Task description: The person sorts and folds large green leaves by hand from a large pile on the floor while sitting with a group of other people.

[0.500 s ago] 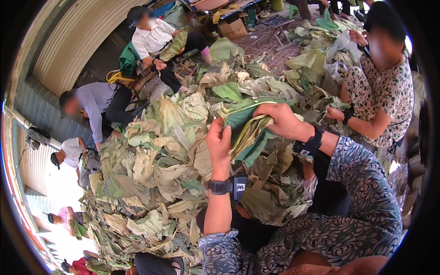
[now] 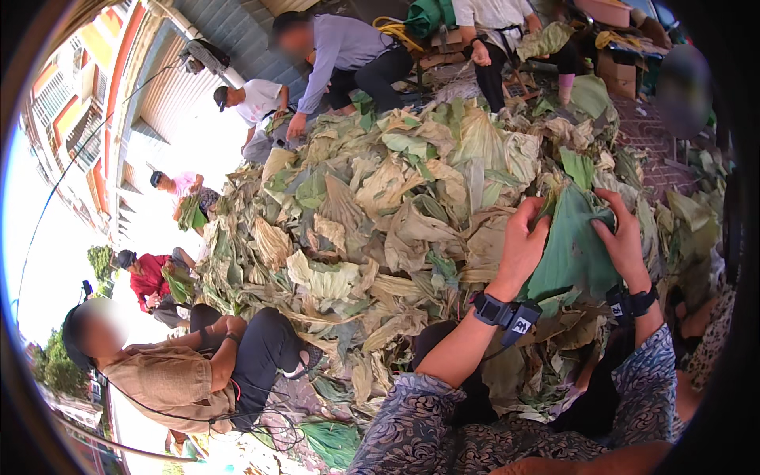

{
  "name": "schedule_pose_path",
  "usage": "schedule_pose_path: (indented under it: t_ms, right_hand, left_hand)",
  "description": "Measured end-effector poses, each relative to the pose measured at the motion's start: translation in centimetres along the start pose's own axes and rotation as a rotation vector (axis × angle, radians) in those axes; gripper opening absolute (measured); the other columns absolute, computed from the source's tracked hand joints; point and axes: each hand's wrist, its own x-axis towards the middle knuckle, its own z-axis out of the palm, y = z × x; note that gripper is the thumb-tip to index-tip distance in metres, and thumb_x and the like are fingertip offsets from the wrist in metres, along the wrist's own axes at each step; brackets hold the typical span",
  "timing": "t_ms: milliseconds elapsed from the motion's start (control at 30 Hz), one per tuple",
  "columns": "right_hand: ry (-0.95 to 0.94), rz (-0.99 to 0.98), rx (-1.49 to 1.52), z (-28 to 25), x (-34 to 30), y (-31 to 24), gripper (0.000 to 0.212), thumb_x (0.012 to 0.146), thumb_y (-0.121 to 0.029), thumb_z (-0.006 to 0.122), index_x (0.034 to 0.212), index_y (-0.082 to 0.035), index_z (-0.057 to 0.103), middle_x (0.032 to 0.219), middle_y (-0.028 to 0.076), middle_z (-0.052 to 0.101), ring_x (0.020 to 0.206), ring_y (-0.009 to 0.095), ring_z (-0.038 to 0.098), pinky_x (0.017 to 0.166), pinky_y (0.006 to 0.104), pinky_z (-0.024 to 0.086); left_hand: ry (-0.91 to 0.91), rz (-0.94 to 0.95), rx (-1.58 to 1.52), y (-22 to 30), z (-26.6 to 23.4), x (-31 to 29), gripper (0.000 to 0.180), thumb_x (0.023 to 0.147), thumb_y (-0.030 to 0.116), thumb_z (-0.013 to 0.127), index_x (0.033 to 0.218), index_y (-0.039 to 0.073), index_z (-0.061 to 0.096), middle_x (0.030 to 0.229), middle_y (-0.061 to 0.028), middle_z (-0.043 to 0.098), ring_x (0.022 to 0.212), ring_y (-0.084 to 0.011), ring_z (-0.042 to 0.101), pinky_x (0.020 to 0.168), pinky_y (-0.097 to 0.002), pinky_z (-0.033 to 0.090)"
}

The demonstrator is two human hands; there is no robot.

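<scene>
Now the view is turned toward the left, so the hands and the green leaf (image 2: 576, 253) sit right of centre instead of mid-frame, and the person in a tan top (image 2: 162, 380) shows nearly whole at lower left, where earlier only legs reached the bottom edge. The leaf has changed too: half a second ago a yellowish-brown folded bundle lay over it, while at this moment a broad, smooth green face hangs toward the lower edge, widening downward, with shallow creases fanning from the top.

At its upper left side the left hand (image 2: 518, 252) pinches the margin between thumb and fingers; at its upper right the right hand (image 2: 628, 245) does likewise, thumb toward the middle of the leaf. Each wrist bears a dark strap with a boxy module, above sleeves (image 2: 412, 419) of dark cloth with pale swirling leaf shapes.

Behind and left of the hands, a heap of dried leaves (image 2: 404, 237) fills the centre: papery, crumpled, tan to dull olive, ribbed in places, with greener pieces among them. Other people sit or bend along its far side, and a brown cardboard box (image 2: 617, 75) stands at upper right.
</scene>
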Motion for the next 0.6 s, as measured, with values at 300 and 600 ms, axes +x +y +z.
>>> schedule_pose_path:
  t_ms: [300, 600]
  right_hand:
    - [-0.033, 0.099, -0.231, 0.6, -0.4, 1.6, 0.034, 0.068, -0.008, 0.062, 0.1, 0.0, 0.05, 0.071, 0.015, 0.055, 0.063, 0.026, 0.052, 0.063, 0.0317, 0.041]
    - [0.012, 0.019, -0.144, 1.1, -0.4, 2.1, 0.031, 0.07, -0.006, 0.06, 0.098, 0.001, 0.05, 0.082, 0.014, 0.057, 0.072, 0.023, 0.055, 0.069, 0.0308, 0.042]
  left_hand:
    - [0.029, 0.049, -0.097, 0.6, -0.2, -0.4, 0.021, 0.079, 0.003, 0.05, 0.1, -0.002, 0.049, 0.081, 0.0003, 0.051, 0.071, -0.0054, 0.044, 0.064, -0.0198, 0.037]
    - [0.037, 0.133, 0.126, 2.1, 0.9, -1.1, 0.023, 0.079, 0.002, 0.046, 0.101, -0.004, 0.047, 0.092, -0.0107, 0.056, 0.084, -0.0147, 0.052, 0.076, -0.0249, 0.04]
